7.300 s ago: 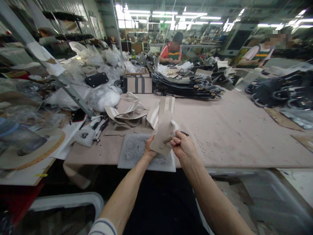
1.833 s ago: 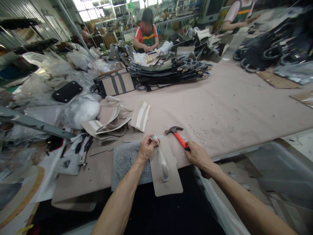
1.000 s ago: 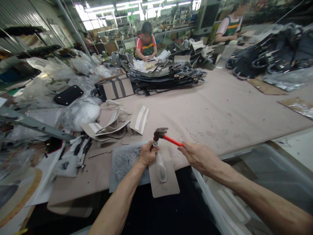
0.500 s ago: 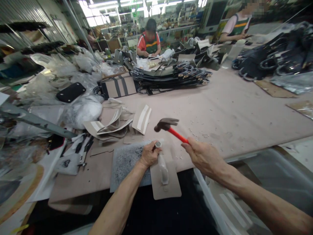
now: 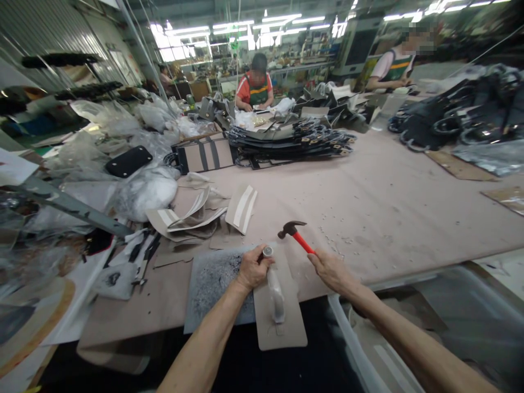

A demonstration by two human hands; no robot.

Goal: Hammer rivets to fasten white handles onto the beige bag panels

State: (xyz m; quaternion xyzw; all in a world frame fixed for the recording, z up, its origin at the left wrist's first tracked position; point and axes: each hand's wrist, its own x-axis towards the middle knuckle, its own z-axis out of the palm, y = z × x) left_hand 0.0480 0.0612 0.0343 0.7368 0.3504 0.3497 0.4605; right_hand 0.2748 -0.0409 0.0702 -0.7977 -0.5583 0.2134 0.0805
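Observation:
My right hand (image 5: 332, 268) is wrapped round the red handle of a claw hammer (image 5: 302, 241), its dark head raised a little right of my left hand. My left hand (image 5: 254, 266) pinches a short metal punch (image 5: 267, 251) upright, its round top facing up. Under it lies a beige bag panel (image 5: 282, 332) with rounded corners, overhanging the table's front edge. A plastic-wrapped handle (image 5: 277, 300) is fixed along the panel's middle. The panel partly covers a grey, black-specked board (image 5: 208, 284). The punch's lower end is hidden by my fingers.
Curved beige pieces with white strips (image 5: 241, 210) lie beyond the board. Stacked dark bag parts (image 5: 290, 144) stand farther back, with plastic bags (image 5: 143, 191) at left. A translucent bin (image 5: 344, 333) sits below the table edge at right. Two co-workers sit across the table (image 5: 393, 202).
The hammer and my right hand have come down and nearer to the punch. My left hand still holds the punch on the panel. The camera view has tilted up slightly.

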